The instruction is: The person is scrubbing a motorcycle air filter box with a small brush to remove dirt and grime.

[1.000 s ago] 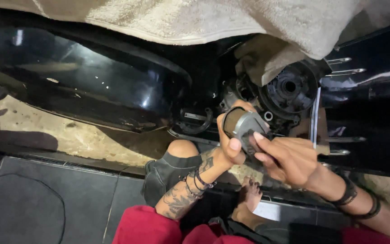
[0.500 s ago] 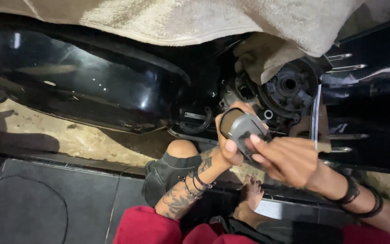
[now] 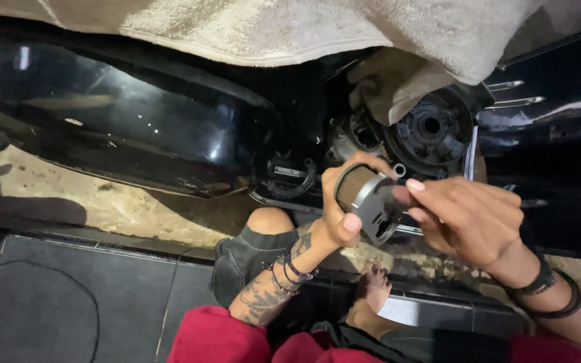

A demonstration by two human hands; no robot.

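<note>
The left hand (image 3: pixel 341 202) clenches the cylindrical part (image 3: pixel 369 199); right fingertips (image 3: pixel 413 191) pinch its face, below the round hub (image 3: pixel 432 128); better turn it slowly.

Glossy black bodywork (image 3: pixel 136 128), rough beige towel cloth (image 3: pixel 270 27), dull grey metal cylinder (image 3: pixel 369 202)

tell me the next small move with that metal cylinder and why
Probably turn the metal cylinder so its end faces the round hub on the black machine, then bring it up to it. The left hand grips the cylinder from the side, the right hand has fingertips on its grey end, and it sits tilted just below the exposed hub.
</note>
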